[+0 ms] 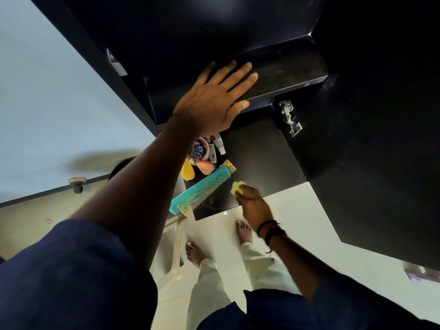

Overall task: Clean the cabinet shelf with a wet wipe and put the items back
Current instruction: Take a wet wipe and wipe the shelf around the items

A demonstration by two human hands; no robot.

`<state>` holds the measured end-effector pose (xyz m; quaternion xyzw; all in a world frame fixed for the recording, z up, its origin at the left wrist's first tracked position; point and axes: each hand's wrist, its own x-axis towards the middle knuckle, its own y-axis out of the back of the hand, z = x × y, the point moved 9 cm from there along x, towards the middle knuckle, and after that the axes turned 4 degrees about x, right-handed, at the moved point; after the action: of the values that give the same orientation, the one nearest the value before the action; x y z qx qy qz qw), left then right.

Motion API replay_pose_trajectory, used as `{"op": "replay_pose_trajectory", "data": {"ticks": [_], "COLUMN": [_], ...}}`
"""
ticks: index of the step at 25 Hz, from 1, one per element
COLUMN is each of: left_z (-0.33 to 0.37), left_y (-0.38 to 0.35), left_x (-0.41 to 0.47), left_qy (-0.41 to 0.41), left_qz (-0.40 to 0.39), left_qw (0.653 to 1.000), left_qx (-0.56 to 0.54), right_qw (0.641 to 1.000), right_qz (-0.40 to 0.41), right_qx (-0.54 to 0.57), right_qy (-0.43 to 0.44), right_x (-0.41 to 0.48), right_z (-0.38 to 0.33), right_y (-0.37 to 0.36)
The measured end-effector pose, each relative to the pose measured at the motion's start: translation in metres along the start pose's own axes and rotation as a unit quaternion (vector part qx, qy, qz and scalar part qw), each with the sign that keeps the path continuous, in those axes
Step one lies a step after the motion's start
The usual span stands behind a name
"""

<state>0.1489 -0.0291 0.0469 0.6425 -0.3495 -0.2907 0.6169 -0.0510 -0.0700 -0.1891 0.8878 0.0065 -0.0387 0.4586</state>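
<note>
Left hand (214,98) flat on shelf (288,67), right hand (255,207) around yellow wipe (237,186)

upper shelf (285,72): black, faintly streaked.
lower shelf (257,148): black, at 6 o'clock of it.
wet wipe (237,186): yellow, bunched, gripped by right hand (256,207), on lower shelf.
comb (202,190): teal, slanted, at wipe's 9 o'clock.
small items (202,151): clustered at comb's 12 o'clock.

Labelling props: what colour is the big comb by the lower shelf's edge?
Teal. The comb shows best in the head view, the only one here.
</note>
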Motion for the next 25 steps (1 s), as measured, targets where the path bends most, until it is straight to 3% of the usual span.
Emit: {"op": "replay_pose_trajectory", "data": {"ticks": [4, 5, 8, 10, 16, 21, 25], "left_z": [0.002, 0.001, 0.001, 0.002, 0.001, 0.000, 0.000], "left_y": [0.002, 0.002, 0.002, 0.003, 0.001, 0.001, 0.002], "left_x": [-0.001, 0.000, -0.002, 0.000, -0.001, 0.001, 0.000], "left_qy": [0.000, -0.002, 0.001, 0.000, 0.002, 0.006, 0.010], "left_qz": [0.007, 0.006, 0.009, 0.010, 0.019, 0.011, 0.014], "left_qw": [1.000, 1.000, 1.000, 1.000, 1.000, 1.000, 1.000], "left_qx": [0.001, 0.001, 0.003, 0.004, 0.005, 0.002, 0.002], "right_qw": [0.967, 0.963, 0.983, 0.988, 0.947, 0.960, 0.963], "right_qz": [0.016, 0.022, 0.020, -0.026, -0.016, -0.091, -0.103], "right_qx": [-0.100, -0.108, -0.100, -0.106, -0.144, -0.199, -0.163], "right_qy": [-0.233, -0.246, -0.153, -0.111, -0.288, -0.176, -0.190], "right_x": [0.010, 0.013, 0.016, 0.006, 0.040, 0.167, 0.231], "right_z": [0.134, 0.142, 0.100, 0.071, 0.106, 0.092, 0.088], "right_y": [0.090, 0.102, 0.080, 0.058, 0.101, 0.097, 0.092]}}
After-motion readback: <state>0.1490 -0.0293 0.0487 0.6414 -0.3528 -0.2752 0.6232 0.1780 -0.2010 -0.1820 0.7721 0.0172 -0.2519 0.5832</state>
